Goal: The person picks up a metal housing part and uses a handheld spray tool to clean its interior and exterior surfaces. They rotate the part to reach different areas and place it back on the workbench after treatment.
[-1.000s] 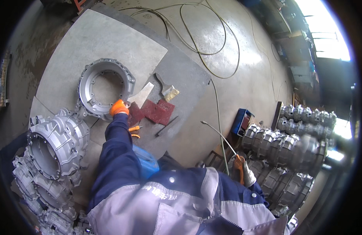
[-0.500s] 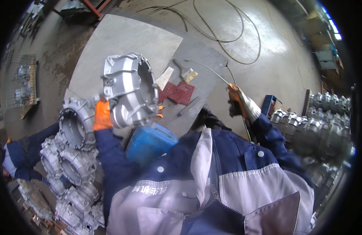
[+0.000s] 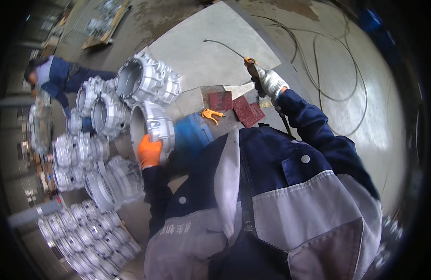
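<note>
In an orange glove, my left hand [image 3: 149, 151] is closed on the near rim of a silver cast-metal housing [image 3: 160, 128], a wide ring with ribs and an open bore. This housing sits close beside other housings at the left; I cannot tell whether it rests on something. My right hand [image 3: 270, 84], in a white and orange glove, is closed round an air blow gun [image 3: 250, 60] with a long thin nozzle pointing left over the pale sheet. Most of its handle is hidden by the fingers.
Silver housings [image 3: 147, 77] stand stacked at the left, with more on a pallet [image 3: 126, 228]. On the table [image 3: 206, 28] lie red pads [image 3: 245, 112] and an orange blow gun [image 3: 213, 115]. A blue container [image 3: 192, 135] is near me. Another person [image 3: 56, 77] bends at far left; a hose [image 3: 313, 60] loops on the floor.
The view has turned left. My left hand has carried the housing from over the table to beside the stacked housings. My right hand has brought the blow gun forward over the pale sheet.
</note>
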### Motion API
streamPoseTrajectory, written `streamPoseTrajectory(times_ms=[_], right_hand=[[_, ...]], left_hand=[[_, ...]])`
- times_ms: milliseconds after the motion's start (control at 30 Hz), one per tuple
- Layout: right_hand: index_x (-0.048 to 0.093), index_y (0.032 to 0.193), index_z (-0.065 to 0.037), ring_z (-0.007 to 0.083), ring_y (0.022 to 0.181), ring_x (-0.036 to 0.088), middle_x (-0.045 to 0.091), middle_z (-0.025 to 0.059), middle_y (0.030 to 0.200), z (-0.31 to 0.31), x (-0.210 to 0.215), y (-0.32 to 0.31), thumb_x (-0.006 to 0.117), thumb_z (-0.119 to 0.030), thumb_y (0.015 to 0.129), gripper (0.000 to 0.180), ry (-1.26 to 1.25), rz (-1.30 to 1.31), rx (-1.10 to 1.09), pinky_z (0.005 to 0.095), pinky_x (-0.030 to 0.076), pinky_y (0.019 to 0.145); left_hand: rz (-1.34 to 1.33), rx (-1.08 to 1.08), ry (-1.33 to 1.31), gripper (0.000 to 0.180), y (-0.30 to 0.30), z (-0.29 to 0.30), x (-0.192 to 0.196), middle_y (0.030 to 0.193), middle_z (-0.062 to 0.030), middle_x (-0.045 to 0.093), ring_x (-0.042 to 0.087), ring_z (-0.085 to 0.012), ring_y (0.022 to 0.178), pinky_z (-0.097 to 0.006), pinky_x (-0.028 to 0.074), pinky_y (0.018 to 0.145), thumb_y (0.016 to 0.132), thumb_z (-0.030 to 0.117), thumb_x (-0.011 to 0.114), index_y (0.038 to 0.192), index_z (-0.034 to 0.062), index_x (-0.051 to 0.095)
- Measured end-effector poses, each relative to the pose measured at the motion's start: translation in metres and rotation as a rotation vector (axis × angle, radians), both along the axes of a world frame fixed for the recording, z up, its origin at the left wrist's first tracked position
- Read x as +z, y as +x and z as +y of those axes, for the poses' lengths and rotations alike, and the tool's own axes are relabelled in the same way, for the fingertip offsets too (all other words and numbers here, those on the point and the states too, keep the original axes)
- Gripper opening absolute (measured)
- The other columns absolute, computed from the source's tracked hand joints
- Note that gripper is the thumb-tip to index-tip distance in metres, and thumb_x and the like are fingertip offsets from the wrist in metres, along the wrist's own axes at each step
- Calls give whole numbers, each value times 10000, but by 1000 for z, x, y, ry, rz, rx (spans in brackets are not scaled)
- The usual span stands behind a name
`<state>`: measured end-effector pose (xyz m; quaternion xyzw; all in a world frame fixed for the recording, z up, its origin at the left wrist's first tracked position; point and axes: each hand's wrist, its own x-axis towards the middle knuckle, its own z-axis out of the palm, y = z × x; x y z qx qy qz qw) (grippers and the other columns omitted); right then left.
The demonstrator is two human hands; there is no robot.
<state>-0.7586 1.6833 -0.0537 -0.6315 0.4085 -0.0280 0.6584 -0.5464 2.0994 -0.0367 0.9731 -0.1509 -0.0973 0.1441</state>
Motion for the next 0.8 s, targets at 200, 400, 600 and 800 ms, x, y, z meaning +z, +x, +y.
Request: streamPoseTrajectory(times_ms=[200,400,600,800], right_hand=[[570,979,-34,182,530,564,560,76,703,13,1,-15,511,-654,825,641,483,-192,225,326,495,490],[575,1000,-36,185,485,561,603,93,756,25,-8,-39,459,-643,856,634,379,-86,351,308,469,448],[525,1216,-74,122,616,591,622,73,856,0,-44,-88,480,-585,885,610,699,-93,508,236,487,497],[487,1289,-69,74,863,570,608,45,1057,39,-112,-102,384,-418,983,475,427,-497,590,217,464,776]], left_hand=[[35,106,194,295,-83,-4,-80,878,-193,648,600,-404,871,-449,475,749,772,329,579,940,97,649],[42,211,105,289,-110,-53,-119,913,-182,657,616,-380,874,-456,473,766,758,350,599,895,100,644],[297,54,105,380,-107,-36,-103,965,-173,645,603,-366,931,-418,457,811,712,348,666,982,91,595],[333,-173,423,688,-117,21,-55,1117,-216,595,557,-365,1065,-394,439,885,654,450,726,1180,53,529]])
